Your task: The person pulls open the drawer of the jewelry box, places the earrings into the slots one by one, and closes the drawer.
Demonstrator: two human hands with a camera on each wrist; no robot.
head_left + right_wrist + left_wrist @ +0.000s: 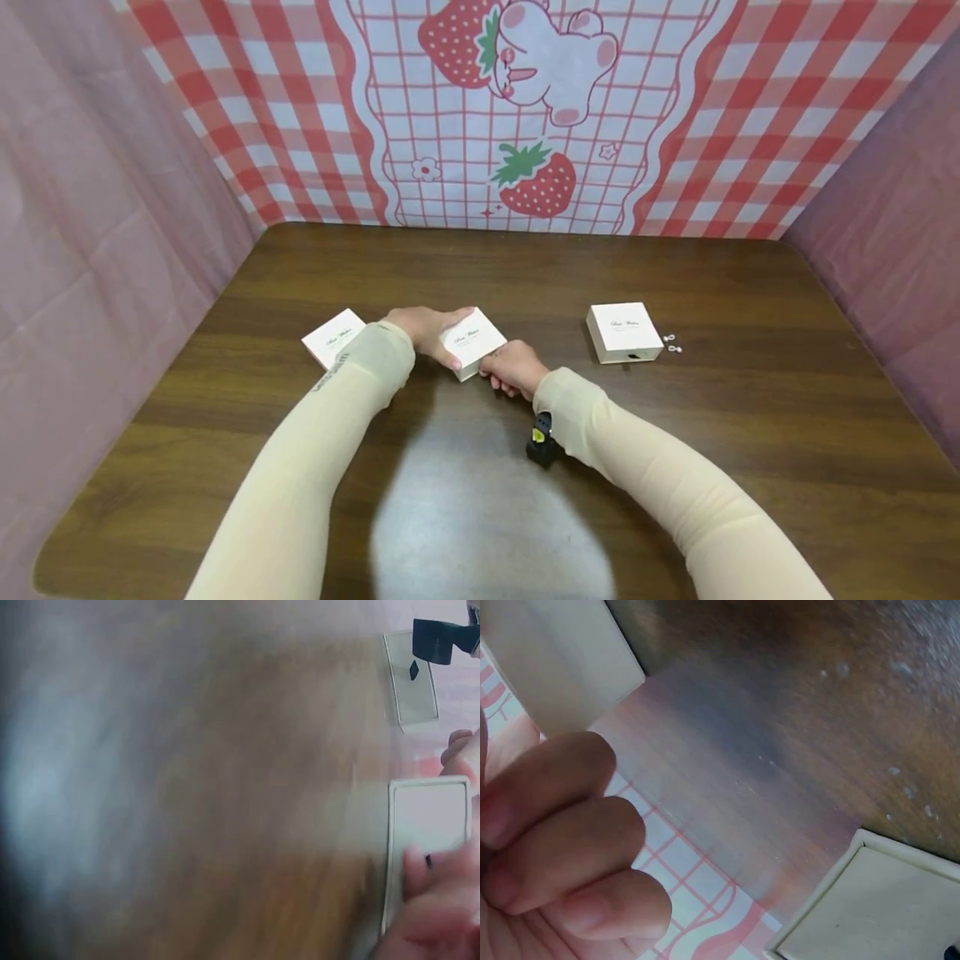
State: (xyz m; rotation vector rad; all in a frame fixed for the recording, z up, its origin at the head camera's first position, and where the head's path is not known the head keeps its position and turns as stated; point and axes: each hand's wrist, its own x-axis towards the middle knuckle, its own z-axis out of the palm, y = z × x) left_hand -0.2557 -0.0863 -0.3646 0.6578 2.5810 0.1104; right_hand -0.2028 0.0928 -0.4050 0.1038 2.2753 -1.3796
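In the head view, a small white gift box (472,340) with dark script on its lid is between both hands at the middle of the table. My left hand (424,328) grips it from the left, thumb on the near side and a finger along the far one; its other fingers (592,825) are curled in the left wrist view. At the box's near right side is my right hand (516,367), fingers bent. The right wrist view has its fingertips pinching at the black pull tab (429,860) on the drawer face.
A matching white box (332,337) lies left, partly behind the left sleeve. Another white box (626,329), with a black tab on its front, stands right, with small shiny pieces (671,343) beside it. A checked strawberry cloth (300,108) hangs behind the brown table (712,467).
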